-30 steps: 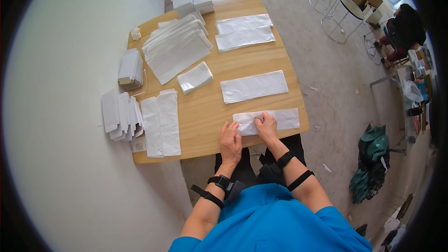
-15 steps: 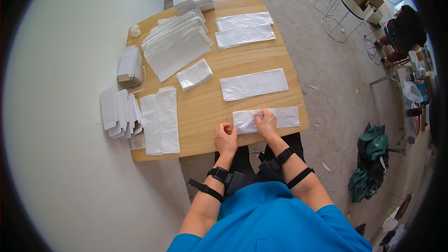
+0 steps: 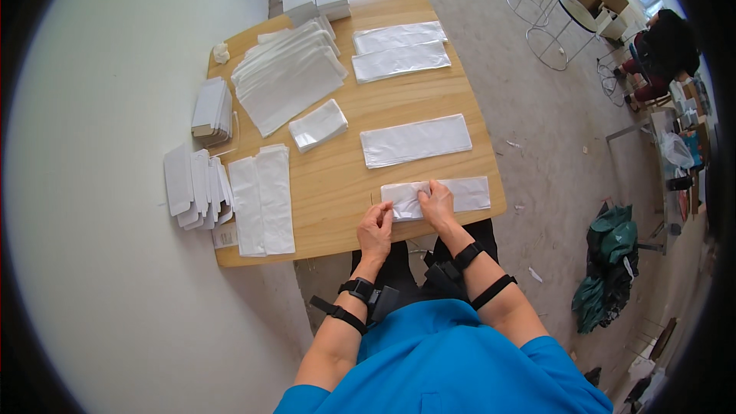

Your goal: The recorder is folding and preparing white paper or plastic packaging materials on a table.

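- Pinching grip: the left hand (image 3: 376, 228) has slid leftward to nip the left end of the white bag (image 3: 435, 197) at the near bench (image 3: 337, 184) edge.
- Right hand (image 3: 437, 203) stays pressed flat on the bag's middle, so the smoothing looks nearly finished.
- Farther right, the bag's free end lies flat.
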The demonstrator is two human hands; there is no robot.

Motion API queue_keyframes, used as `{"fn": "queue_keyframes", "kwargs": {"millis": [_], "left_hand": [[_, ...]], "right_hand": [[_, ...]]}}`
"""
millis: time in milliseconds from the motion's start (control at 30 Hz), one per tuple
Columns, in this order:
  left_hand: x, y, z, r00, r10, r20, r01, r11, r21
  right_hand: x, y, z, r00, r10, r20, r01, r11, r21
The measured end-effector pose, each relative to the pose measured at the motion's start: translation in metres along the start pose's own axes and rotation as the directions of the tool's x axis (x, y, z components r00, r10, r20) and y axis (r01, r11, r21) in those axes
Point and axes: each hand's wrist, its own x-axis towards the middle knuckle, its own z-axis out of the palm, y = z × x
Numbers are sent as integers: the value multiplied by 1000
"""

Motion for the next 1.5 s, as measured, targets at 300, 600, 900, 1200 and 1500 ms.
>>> {"fn": "queue_keyframes", "kwargs": {"millis": [300, 600, 900, 1200, 1500], "left_hand": [[5, -10, -3, 995, -95, 22, 96, 992, -86], [1, -4, -8, 999, -33, 41, 34, 999, -36], [-7, -3, -11, 995, -43, 93, 42, 999, 11], [-2, -7, -34, 971, -232, 56, 239, 956, -168], [15, -8, -34, 964, -255, 68, 239, 953, 187]], "right_hand": [[-13, -41, -11, 865, -491, -104, 453, 853, -258], [16, -38, 26, 881, -443, 167, 468, 869, -161], [23, -31, 39, 908, -374, 191, 413, 877, -246], [6, -21, -23, 933, -212, -291, 242, 967, 73], [-35, 27, -61, 980, 38, -198, -18, 995, 102]]}}
